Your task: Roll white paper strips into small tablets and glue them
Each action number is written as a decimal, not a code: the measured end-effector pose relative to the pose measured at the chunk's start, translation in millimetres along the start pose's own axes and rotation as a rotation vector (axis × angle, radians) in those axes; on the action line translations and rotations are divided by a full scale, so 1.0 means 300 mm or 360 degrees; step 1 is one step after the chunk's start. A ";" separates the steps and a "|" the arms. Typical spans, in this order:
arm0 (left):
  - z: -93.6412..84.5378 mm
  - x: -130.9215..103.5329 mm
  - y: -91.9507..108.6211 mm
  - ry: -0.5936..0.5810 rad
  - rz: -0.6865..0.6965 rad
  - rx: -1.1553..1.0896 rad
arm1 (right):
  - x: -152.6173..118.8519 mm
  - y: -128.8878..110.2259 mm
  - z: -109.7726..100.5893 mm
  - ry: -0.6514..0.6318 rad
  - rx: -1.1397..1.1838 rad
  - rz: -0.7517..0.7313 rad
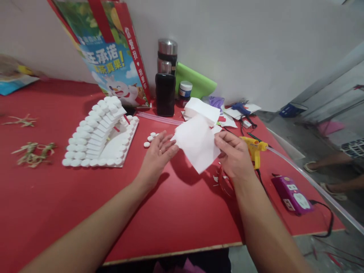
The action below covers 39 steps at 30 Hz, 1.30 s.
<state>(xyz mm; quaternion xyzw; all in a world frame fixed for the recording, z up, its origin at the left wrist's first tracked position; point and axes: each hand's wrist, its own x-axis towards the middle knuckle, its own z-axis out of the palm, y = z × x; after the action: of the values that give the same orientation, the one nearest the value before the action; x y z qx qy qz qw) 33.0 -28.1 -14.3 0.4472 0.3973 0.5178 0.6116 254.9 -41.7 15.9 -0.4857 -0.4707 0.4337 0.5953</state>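
Observation:
A thin white sheet of paper (198, 146) is held above the red table, its corner pointing down towards me. My right hand (234, 153) pinches its right edge between thumb and fingers. At the other side, my left hand (159, 155) has its fingers apart, close to the sheet's left corner; whether a fingertip touches it I cannot tell. Behind the sheet sits a stack of white paper (202, 110). Small white round pads (150, 138) lie just beyond my left hand. To the left stands a white model with steps and scalloped round edging (98, 136).
A yellow glue gun (254, 148) with a long clear stick lies right of my right hand, near a purple box (292, 195) with a cord. At the back are a phone (165, 94), a thermos (167, 53), a jar (185, 91) and a printed bag (113, 57). Straw figures (35, 153) lie far left.

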 end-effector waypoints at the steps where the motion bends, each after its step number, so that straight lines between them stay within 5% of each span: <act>1: -0.003 0.003 0.006 -0.0050 -0.0077 -0.0110 | -0.006 -0.001 0.008 -0.0078 0.0065 0.0135; 5: -0.009 0.012 0.016 -0.0041 -0.0441 -0.0364 | -0.012 0.018 0.026 -0.0211 0.0057 0.0385; 9: -0.017 0.018 0.010 -0.0003 -0.0499 -0.0409 | 0.006 0.026 0.005 -0.0189 0.0068 0.0440; 15: -0.027 0.012 0.017 -0.0267 -0.0620 -0.0215 | 0.019 0.018 -0.020 -0.0367 0.0261 0.0570; 39: -0.029 0.017 0.013 -0.0223 -0.0672 -0.0252 | -0.002 0.015 -0.003 -0.0369 0.0115 0.0549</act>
<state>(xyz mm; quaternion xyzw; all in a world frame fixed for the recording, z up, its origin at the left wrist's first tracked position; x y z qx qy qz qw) 24.6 -21.6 -13.1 0.3397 0.3966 0.3757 0.7656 255.5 -41.8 11.3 -0.4843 -0.4302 0.5987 0.4710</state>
